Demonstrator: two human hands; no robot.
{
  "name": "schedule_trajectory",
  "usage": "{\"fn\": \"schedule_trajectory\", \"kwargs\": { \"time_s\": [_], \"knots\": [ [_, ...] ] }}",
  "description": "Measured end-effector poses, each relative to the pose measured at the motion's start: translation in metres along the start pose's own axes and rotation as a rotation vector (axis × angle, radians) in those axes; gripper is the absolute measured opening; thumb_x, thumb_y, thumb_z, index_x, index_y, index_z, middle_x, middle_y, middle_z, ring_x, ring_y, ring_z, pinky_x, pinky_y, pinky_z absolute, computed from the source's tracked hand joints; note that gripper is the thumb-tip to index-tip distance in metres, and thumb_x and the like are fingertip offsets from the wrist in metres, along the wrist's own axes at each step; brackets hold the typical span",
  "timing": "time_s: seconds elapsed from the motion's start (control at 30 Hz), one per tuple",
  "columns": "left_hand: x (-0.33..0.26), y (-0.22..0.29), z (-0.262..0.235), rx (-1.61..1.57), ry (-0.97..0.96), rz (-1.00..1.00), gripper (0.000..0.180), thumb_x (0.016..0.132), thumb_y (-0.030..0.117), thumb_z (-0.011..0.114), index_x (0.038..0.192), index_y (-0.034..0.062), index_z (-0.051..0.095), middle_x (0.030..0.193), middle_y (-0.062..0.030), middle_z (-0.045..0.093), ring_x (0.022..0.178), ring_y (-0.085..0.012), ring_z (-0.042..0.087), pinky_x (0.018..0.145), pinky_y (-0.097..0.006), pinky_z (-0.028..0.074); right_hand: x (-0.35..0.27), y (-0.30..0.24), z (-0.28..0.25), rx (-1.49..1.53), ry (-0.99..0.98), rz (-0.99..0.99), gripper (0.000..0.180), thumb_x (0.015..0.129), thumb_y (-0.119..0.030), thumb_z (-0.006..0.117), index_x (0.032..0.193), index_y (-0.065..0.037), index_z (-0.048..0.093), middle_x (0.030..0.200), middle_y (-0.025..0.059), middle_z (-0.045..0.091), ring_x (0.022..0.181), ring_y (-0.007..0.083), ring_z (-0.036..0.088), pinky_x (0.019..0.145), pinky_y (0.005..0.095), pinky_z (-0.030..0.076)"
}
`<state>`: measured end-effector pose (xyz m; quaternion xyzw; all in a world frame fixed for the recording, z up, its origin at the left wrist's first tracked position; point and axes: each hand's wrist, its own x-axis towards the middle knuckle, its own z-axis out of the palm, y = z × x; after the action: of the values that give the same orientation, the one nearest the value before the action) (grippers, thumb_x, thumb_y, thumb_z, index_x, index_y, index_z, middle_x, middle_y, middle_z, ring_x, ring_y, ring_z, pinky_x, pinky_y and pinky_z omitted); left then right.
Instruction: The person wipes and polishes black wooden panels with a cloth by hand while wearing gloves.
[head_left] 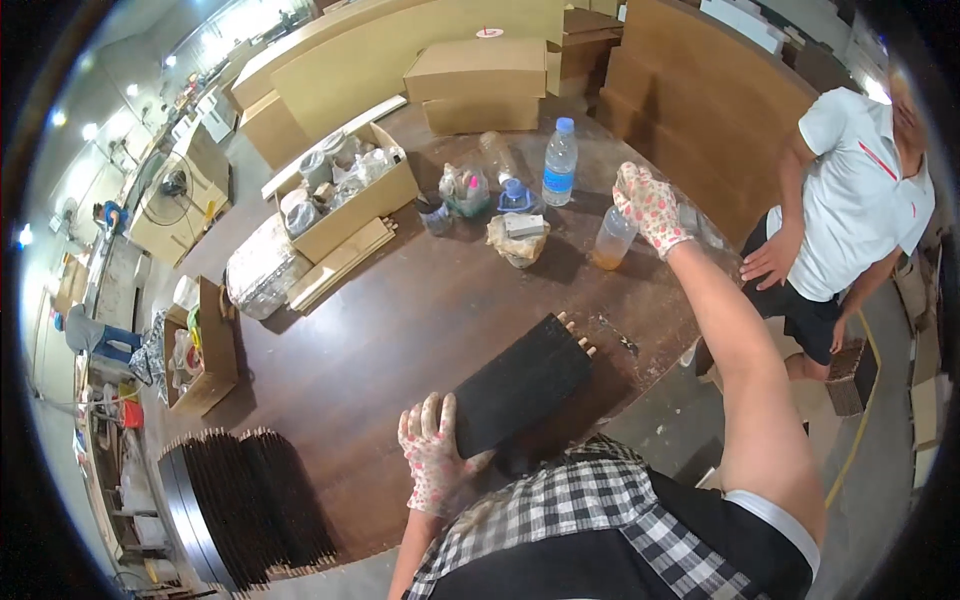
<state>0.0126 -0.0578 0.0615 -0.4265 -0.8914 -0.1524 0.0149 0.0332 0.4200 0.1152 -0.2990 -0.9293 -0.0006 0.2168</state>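
No writing can be read, the blue label (558,182) on the clear bottle (561,152) being too small.

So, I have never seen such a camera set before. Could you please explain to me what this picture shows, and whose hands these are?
There is no machine here: the hands belong to the person wearing the camera. It sits on the head and looks down, and its very wide lens bends straight edges near the rim.

Both hands wear patterned gloves. The left hand lies open against the near end of a black board with wooden pegs at its far end. The right hand holds a translucent bottle by its upper part.

The brown table also carries a row of black pieces, a blue-capped bottle and open cartons. Another person stands at the right.
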Motion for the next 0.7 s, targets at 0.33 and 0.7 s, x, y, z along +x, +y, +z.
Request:
{"fn": "schedule_trajectory", "kwargs": {
  "time_s": [0.33, 0.7],
  "knots": [
    [0.003, -0.003, 0.003, 0.026, -0.011, -0.002, 0.099, 0.056, 0.052, 0.08, 0.135, 0.0028, 0.046, 0.136, -0.0191, 0.045, 0.128, -0.0385, 0.039, 0.111, -0.055, 0.024, -0.113, 0.076, 0.05, 1.903, 0.197, 1.228, 0.028, 0.091, -0.042, 0.057, 0.093, -0.015, 0.063, 0.072, 0.0006, 0.059, 0.049, 0.0138, 0.051, 0.043, 0.0238, 0.045],
    [-0.001, -0.004, 0.005, 0.075, -0.032, 0.005, 0.102, 0.055, 0.048, 0.082, 0.138, 0.0041, 0.043, 0.137, -0.0185, 0.043, 0.128, -0.039, 0.038, 0.111, -0.055, 0.024, -0.186, 0.045, 0.045, 1.948, 0.486, 1.249, 0.025, 0.095, -0.037, 0.052, 0.104, -0.015, 0.057, 0.068, -0.0013, 0.054, 0.048, 0.0139, 0.046, 0.047, 0.0281, 0.043]
  ]
}}
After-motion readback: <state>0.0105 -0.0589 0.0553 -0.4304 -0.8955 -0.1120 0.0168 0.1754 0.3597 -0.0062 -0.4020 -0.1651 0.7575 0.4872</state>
